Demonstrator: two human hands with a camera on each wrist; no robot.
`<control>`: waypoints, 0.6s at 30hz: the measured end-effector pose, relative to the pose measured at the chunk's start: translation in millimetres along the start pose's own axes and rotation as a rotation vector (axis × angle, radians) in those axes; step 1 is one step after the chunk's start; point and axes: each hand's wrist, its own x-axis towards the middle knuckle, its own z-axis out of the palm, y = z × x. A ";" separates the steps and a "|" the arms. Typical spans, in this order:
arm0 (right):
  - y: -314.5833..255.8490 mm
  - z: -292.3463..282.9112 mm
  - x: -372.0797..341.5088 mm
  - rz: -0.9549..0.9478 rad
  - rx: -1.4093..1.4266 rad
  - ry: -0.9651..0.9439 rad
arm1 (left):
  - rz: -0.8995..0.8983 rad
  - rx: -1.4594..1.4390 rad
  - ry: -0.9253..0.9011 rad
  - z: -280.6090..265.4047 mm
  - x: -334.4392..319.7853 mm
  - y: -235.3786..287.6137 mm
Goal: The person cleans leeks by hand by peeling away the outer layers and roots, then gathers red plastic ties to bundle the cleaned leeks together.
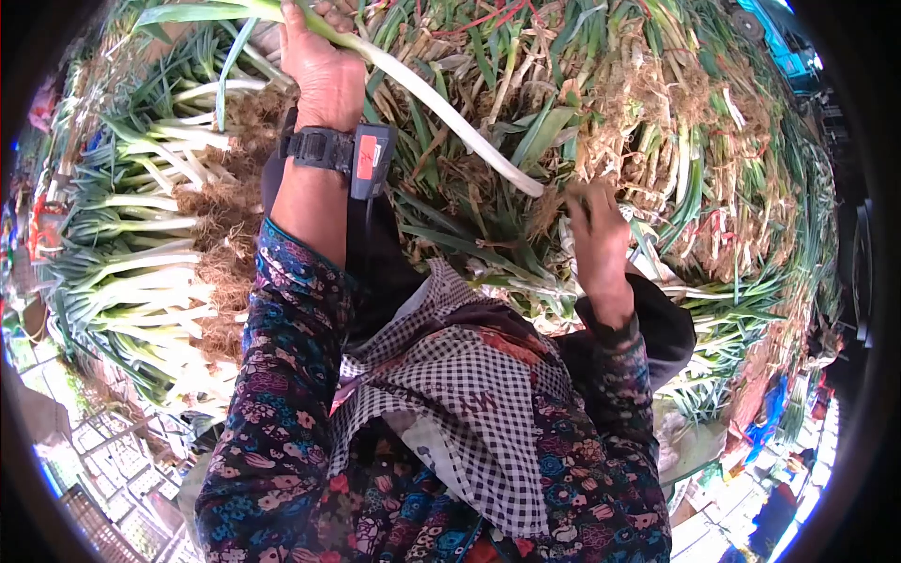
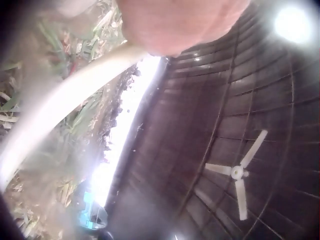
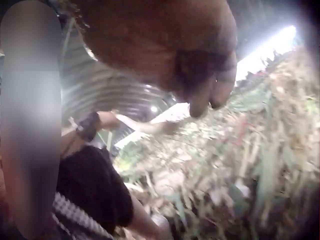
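Observation:
A long leek with a white stalk slants across the top of the head view, its green leaves at the upper left. The left hand grips it near the leaves. Brown roots hang at its lower end, beside the right hand, whose fingers are loosely bent; contact with the roots is unclear. In the left wrist view, the pale stalk runs out from under the left hand. Close to the right wrist camera is the right hand, with the stalk beyond its fingertips.
Leeks lie in a row at the left, roots inward. Ahead and to the right is a large heap of untrimmed leeks with dry leaves and roots. A checked cloth covers the person's lap. A ceiling fan hangs overhead.

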 end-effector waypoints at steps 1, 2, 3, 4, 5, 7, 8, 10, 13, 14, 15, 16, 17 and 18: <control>-17.3 8.7 16.9 -0.081 0.044 0.019 | -0.025 0.004 0.010 2.6 -2.4 -4.4; -30.4 20.0 30.9 -0.162 0.088 0.038 | -0.051 0.012 0.021 4.1 -3.6 -8.7; -41.7 32.6 40.5 -0.143 0.047 -0.003 | -0.066 0.005 0.035 4.3 -4.1 -14.2; -47.5 41.7 48.4 -0.124 0.004 -0.046 | -0.072 0.010 0.029 8.5 -6.9 -17.2; -44.9 49.2 54.2 -0.119 0.002 -0.043 | -0.101 0.013 0.056 14.4 -11.2 -18.8; -36.6 63.3 59.6 -0.084 -0.083 -0.099 | -0.130 -0.020 0.061 22.4 -16.7 -19.1; -32.9 64.5 60.0 -0.083 -0.085 -0.102 | -0.132 -0.021 0.064 24.4 -18.0 -17.1; -26.5 63.2 61.1 -0.055 -0.054 -0.033 | -0.201 -0.057 0.003 25.6 -18.5 -17.6; -23.0 58.4 61.5 -0.020 -0.096 0.007 | -0.280 -0.149 -0.108 16.9 -6.6 -19.6; -20.4 59.7 61.5 -0.013 -0.097 0.006 | -0.309 -0.201 -0.191 17.3 -6.1 -20.0; -17.8 61.8 62.2 -0.020 -0.100 0.009 | -0.347 -0.227 -0.227 16.5 -7.3 -19.4; -16.2 63.5 62.8 -0.030 -0.103 0.011 | -0.349 -0.225 -0.225 18.3 -10.2 -18.0; -16.0 64.3 63.5 -0.029 -0.102 0.008 | -0.368 -0.274 -0.236 20.1 -13.1 -16.4; -16.3 64.7 64.2 -0.025 -0.120 -0.018 | -0.386 -0.323 -0.248 22.4 -15.0 -13.9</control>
